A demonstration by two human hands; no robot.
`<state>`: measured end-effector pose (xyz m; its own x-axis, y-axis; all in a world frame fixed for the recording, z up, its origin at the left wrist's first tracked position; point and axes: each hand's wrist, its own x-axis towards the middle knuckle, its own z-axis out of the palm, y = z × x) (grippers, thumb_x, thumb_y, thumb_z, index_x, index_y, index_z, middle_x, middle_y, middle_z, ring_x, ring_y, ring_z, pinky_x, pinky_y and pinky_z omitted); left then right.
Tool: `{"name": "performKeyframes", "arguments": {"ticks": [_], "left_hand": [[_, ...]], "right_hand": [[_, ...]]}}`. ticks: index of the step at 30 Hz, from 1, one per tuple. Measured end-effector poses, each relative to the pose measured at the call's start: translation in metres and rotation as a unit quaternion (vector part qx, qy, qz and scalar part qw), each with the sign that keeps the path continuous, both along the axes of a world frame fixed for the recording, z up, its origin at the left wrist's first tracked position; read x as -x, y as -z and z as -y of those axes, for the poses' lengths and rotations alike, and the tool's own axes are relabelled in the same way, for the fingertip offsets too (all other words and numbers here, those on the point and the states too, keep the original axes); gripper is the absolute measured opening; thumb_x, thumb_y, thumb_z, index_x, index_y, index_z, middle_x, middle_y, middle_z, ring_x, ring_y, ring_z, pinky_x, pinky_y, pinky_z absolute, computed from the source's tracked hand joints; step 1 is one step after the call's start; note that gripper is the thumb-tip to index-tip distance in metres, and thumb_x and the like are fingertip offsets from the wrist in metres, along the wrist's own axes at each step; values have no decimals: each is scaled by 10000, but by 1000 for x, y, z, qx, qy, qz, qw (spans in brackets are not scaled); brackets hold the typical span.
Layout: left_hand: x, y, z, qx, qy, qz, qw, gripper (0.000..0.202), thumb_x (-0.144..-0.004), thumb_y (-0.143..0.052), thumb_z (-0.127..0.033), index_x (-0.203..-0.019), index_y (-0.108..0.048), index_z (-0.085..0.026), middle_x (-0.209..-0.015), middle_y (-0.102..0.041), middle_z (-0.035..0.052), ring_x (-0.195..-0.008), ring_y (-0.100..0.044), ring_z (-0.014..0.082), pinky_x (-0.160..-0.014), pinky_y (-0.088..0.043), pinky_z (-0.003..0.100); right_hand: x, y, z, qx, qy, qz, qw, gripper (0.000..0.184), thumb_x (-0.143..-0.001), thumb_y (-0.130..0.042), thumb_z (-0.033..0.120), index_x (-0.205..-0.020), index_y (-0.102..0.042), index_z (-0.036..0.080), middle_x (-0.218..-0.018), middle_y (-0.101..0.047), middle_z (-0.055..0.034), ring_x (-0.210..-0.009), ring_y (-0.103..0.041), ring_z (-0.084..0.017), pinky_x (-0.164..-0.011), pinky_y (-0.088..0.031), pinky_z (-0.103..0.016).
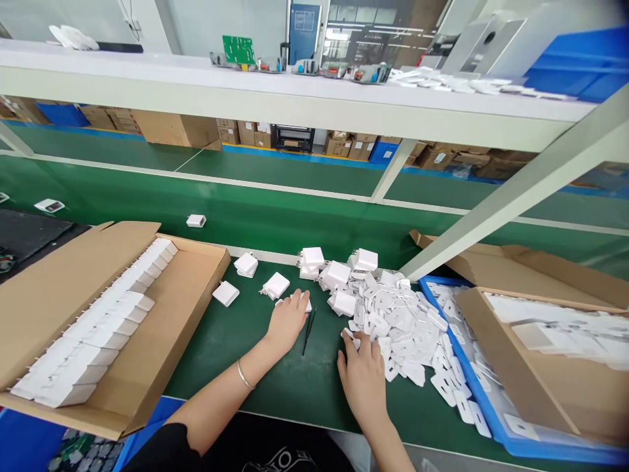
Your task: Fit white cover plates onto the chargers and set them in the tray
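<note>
My left hand [285, 322] reaches over the green mat, fingers closed round a white charger housing [308, 305] that they mostly cover. Just right of it lies a pair of black tweezers [309, 331]. At the near left edge of a heap of flat white plastic covers [403, 321], the fingers of my right hand [362, 377] are bent onto one white cover [350, 335]; how firmly they grip it is hard to see. Several white charger housings [336, 275] stand at the far side of the heap. Others, such as this charger housing [226, 294], lie apart to the left.
To the left, an open cardboard box [196, 288] holds rows of white chargers. On the right, another cardboard box [515, 367] rests over a blue tray [496, 426] of covers. A slanted white post [491, 210] and a shelf [295, 98] with circuit boards stand beyond.
</note>
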<state>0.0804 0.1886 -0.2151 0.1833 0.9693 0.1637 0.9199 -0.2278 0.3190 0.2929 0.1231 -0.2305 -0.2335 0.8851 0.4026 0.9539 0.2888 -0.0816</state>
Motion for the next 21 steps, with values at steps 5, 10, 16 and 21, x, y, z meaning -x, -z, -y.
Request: {"name": "performKeyframes", "arguments": {"ticks": [5, 10, 16, 21], "left_hand": [[13, -5, 3, 39, 43, 98, 994, 506, -963, -630, -135, -1457, -540, -194, -1490, -609, 176, -1163, -707, 353, -963, -578, 486], [21, -23, 35, 62, 88, 311, 944, 474, -1108, -429, -339, -1559, -321, -241, -1476, -582, 168, -1112, -712, 230, -956, -580, 363], [22, -46, 74, 113, 140, 624, 761, 447, -1051, -564, -491, -1426, -468, -269, -1376, -553, 123, -870, -571, 145, -816, -492, 309], [22, -56, 87, 104, 168, 621, 759, 472, -1010, -613, -535, -1386, -521, -265, -1308, -597, 106, -968, -550, 183, -758, -444, 270]], "right_hand": [[5, 11, 21, 15, -61, -62, 996, 318, -1027, -487, 135, -1283, -659, 212, -1327, -656, -139, -1109, -577, -342, -870, -459, -470], [6, 12, 20, 46, -102, -142, 984, 247, -1062, -474, 138, -1199, -653, 239, -1224, -715, -83, -1034, -597, -301, -857, -458, -457], [6, -9, 11, 60, -139, -287, 946, 225, -1035, -587, 170, -1238, -634, 255, -1180, -706, -75, -1090, -640, -273, -915, -522, -447], [11, -55, 12, 62, -174, -430, 884, 297, -1016, -614, 120, -1263, -629, 283, -1218, -692, -64, -1148, -659, -214, -958, -552, -366]]}}
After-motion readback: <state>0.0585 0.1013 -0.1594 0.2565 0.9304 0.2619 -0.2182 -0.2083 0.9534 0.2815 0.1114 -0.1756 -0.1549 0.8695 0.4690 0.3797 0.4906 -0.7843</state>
